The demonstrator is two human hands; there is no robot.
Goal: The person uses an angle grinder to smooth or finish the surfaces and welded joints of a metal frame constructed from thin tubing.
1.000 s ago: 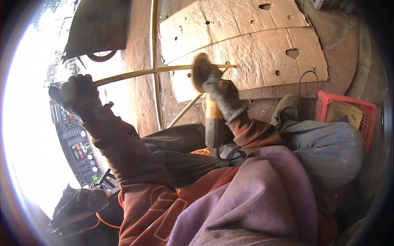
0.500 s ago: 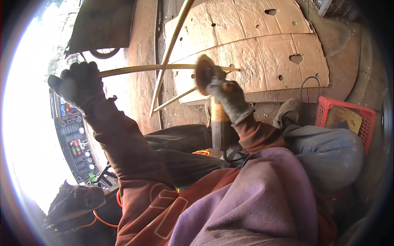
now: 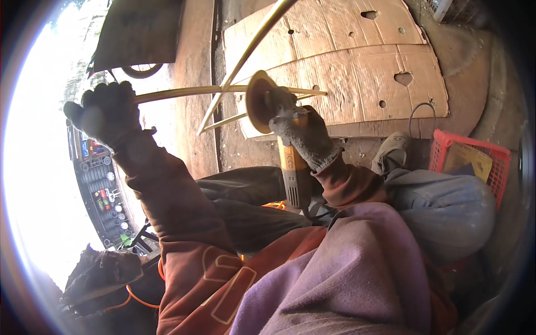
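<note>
Nearest, low in the view, lie the person's purple cloth lap and rust-coloured sleeves, with an orange cable (image 3: 137,298) looping at the lower left and a grey-clad knee to the right. Just beyond, the right hand (image 3: 304,134), in a grey knit glove, is clamped around the body of an angle grinder (image 3: 290,167), fingers wrapped near the head while the orange-and-black barrel runs back toward the lap. The grinder looks rigid and fairly heavy for one hand, so a full wrap close to the head, well behind the disc, seems the sound place to hold it. Its round disc (image 3: 258,100) stands on edge, touching or just beside a thin pale rod (image 3: 223,89) that runs left to right. To the left the left hand (image 3: 106,114), in a dark glove, is closed on the rod's left end and holds it up off the floor. The rod looks light, smooth and springy rather than stiff, likely to flex or chatter near the disc, so a firm fist at the end, far from the wheel, suits it. A second curved rod (image 3: 245,50) crosses it and rises farther off. Beyond these lies a sheet of brown cardboard (image 3: 357,67) with holes, and at the right a red plastic crate (image 3: 474,151).
</note>
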